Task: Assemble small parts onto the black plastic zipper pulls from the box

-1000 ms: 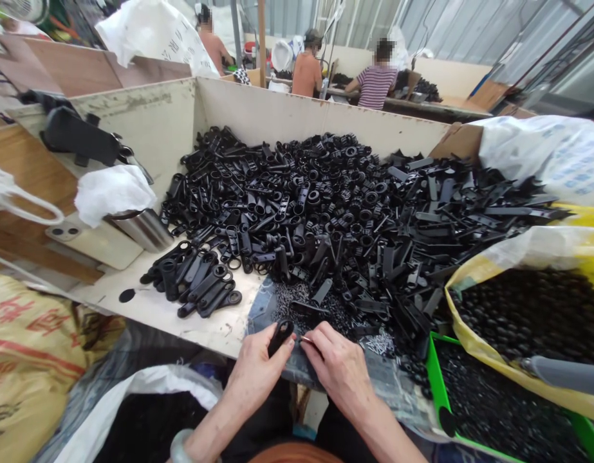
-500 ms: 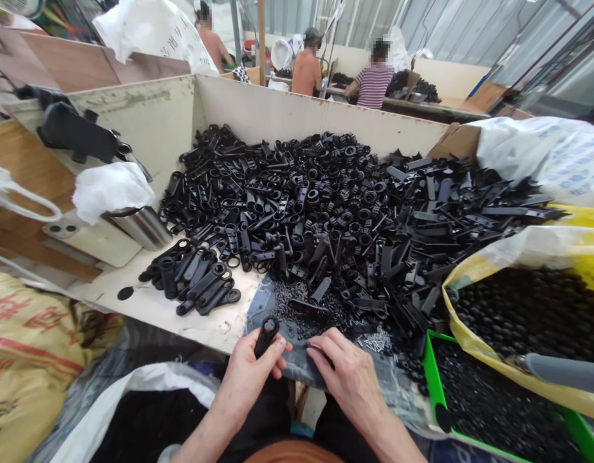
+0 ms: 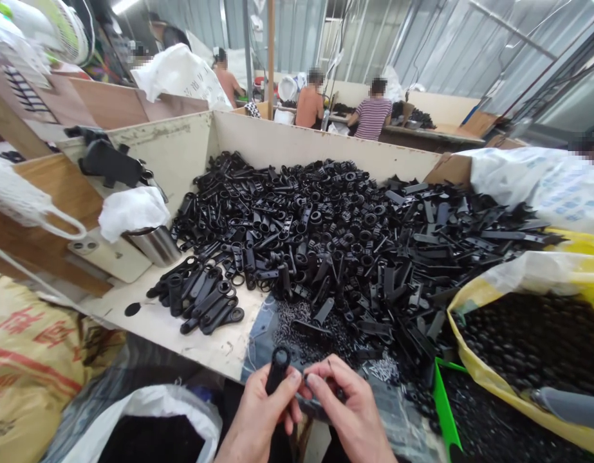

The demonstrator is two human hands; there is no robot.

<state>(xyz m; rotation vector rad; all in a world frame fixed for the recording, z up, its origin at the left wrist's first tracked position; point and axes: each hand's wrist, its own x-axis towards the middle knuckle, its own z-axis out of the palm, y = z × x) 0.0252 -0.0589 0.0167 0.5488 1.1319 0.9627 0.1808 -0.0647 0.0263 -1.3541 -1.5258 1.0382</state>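
Note:
At the bottom edge my left hand (image 3: 260, 411) is closed round a black plastic handle piece (image 3: 277, 368) with a ring at its top, held upright. My right hand (image 3: 347, 411) is pinched beside it, its fingertips touching the piece; whatever small thing it holds is too small to make out. Just ahead lies a dark cloth with a scatter of small metal pins (image 3: 301, 325). Behind it, a huge heap of black plastic parts (image 3: 345, 238) fills the walled table.
A small row of assembled black pieces (image 3: 203, 296) lies left of the heap. A phone (image 3: 108, 254), a steel cup (image 3: 154, 243) and white cloth sit further left. Yellow bag of black parts (image 3: 528, 334) and green crate (image 3: 441, 402) right. Sacks left; people work behind.
The view tipped upward, so my hands sit lower in frame. My right hand rose off the cloth and came against the piece in my left hand.

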